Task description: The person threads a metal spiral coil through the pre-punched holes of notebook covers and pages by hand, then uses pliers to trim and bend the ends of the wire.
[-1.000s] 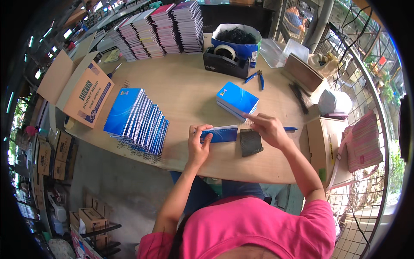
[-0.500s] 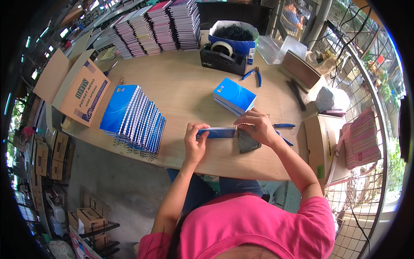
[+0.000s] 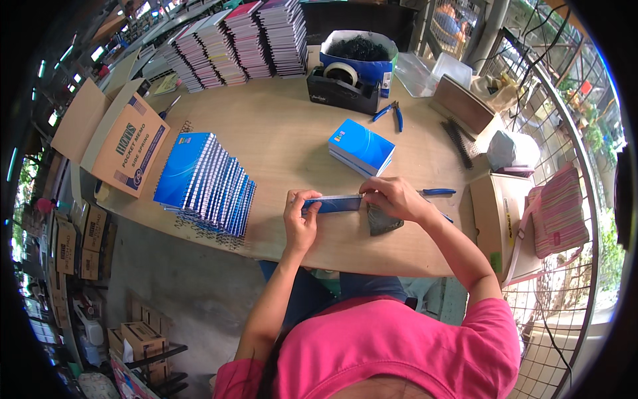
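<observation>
My left hand (image 3: 301, 218) grips the left end of a small blue notebook (image 3: 339, 204), which is held on its edge above the table's near side. At the notebook's right end, my right hand (image 3: 393, 199) has its thumb and fingers pinched together; what they hold is too small to make out. Below that hand sits a dark grey, wedge-shaped block (image 3: 385, 224). A short pile of blue notebooks (image 3: 362, 146) lies just beyond my hands. To the left stands a tall, leaning stack of spiral-bound blue notebooks (image 3: 203, 179).
Blue-handled pliers (image 3: 438, 192) lie right of my right hand, partly hidden by it. Farther back are blue cutters (image 3: 397, 116), a black tape dispenser (image 3: 342, 93) and a box of black wire coils (image 3: 359, 52). An opened carton (image 3: 133, 143) stands left, another carton (image 3: 492, 219) right.
My right hand has shifted slightly left and down, its pinched fingers now nearer the notebook's right end. The left hand and notebook stay almost in place.
</observation>
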### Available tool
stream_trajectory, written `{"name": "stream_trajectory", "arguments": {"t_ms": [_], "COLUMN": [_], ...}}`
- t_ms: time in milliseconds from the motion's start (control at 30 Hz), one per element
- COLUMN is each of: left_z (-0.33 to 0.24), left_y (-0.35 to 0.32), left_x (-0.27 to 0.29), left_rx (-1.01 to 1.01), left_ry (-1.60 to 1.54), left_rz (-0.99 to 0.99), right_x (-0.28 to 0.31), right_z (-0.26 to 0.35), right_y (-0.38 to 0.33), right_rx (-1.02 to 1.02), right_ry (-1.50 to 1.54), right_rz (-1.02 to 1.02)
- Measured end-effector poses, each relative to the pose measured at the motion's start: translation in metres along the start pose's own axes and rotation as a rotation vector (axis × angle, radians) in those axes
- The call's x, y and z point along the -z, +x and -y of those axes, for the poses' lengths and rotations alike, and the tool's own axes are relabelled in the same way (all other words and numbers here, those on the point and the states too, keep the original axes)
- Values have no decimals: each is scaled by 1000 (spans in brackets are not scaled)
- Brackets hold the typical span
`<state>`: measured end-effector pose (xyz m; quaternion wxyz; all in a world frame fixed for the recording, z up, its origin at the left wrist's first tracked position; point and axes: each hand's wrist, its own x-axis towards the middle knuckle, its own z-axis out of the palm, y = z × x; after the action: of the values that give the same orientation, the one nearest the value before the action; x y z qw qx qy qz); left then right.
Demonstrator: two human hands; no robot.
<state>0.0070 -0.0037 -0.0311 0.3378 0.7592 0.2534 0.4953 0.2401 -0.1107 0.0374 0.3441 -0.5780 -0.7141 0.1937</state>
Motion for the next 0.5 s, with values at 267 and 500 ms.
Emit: {"name": "stream_trajectory", "arguments": {"t_ms": [267,500], "left_z": [2,-2], "left_y": [-1,-3], "left_x": [1,-4], "left_rx": [-29,-45], "left_ry": [-25,-28], "left_rz": [7,-11], "right_x": [-9,-10], "right_z": [24,7], "right_y": [2,-5], "right_rx": [-104,68], "right_ry": [-185,-54], "right_rz": [4,-82]}}
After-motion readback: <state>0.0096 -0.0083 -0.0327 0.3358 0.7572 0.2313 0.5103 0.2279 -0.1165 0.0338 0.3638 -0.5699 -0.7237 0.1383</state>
